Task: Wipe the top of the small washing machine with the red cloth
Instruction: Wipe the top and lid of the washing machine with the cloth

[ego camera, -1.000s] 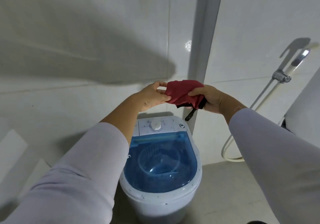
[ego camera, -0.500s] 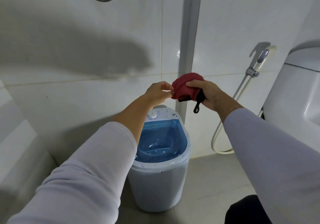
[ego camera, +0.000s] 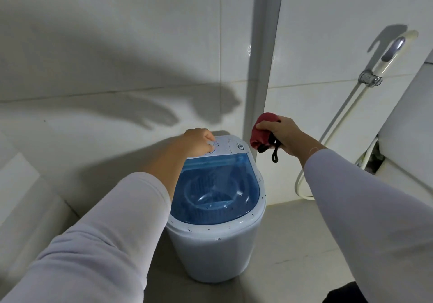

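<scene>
The small white washing machine stands on the floor against the tiled wall, with a clear blue lid and a white control panel at its back. My left hand rests on the panel's left end, fingers curled over the white knob. My right hand grips the bunched red cloth in the air, just right of the machine's back edge. A black loop hangs from the cloth.
A grey pipe runs up the wall behind the machine. A bidet sprayer and its white hose hang on the right wall. A white toilet fills the right edge. Dark specks dot the machine's rim.
My left hand let go of the cloth and dropped onto the control panel. My right hand carried the cloth down and to the right. The view tilted downward.
</scene>
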Motion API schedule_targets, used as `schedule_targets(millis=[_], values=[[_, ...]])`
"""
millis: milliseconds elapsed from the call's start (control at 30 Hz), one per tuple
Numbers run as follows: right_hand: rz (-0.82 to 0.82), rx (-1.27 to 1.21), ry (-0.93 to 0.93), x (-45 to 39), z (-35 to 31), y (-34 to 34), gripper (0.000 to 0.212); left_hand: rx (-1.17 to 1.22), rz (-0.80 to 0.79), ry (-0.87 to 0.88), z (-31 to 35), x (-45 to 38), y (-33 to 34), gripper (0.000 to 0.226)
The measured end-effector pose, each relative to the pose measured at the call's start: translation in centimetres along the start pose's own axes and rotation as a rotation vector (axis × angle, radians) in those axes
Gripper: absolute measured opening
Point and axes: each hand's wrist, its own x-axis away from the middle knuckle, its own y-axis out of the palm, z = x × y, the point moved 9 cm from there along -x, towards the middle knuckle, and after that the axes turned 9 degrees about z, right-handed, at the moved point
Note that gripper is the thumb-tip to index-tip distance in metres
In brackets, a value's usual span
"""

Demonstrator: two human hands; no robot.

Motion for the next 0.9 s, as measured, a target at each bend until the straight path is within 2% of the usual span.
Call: schedule_targets(millis=[67, 267, 433, 600, 767, 900], values=[[0.022, 0.191, -0.078, -1.9, 0.3, 0.9, 0.035, -0.082, -0.005, -0.014, -1.3, -1.3, 0.7, 0.046], [0.028, 0.798, -0.358, -5.5, -0.6, 5.0, 0.039, -0.185, 0.015, -0.016, -2.8, -4.3, 2.1, 0.062], [-0.040, 0.972, -0.492, -7.1, -0.2, 8.1, 0.040, -0.257, 0.001, -0.014, -2.9, -5.9, 3.4, 0.060], [-0.090, 1.136, -0.598, -7.9, 0.5, 10.6, 0.036, -0.337, -0.001, -0.055, -3.2, -6.5, 4.3, 0.072], [-0.148, 1.225, -0.613, -8.0, 0.6, 11.6, 0.029, -0.396, 0.001, -0.074, -2.9, -6.6, 4.1, 0.069], [-0.190, 1.286, -0.656, -7.2, 0.8, 11.8, 0.031, -0.487, -0.001, -0.083, -2.7, -6.6, 4.0, 0.065]])
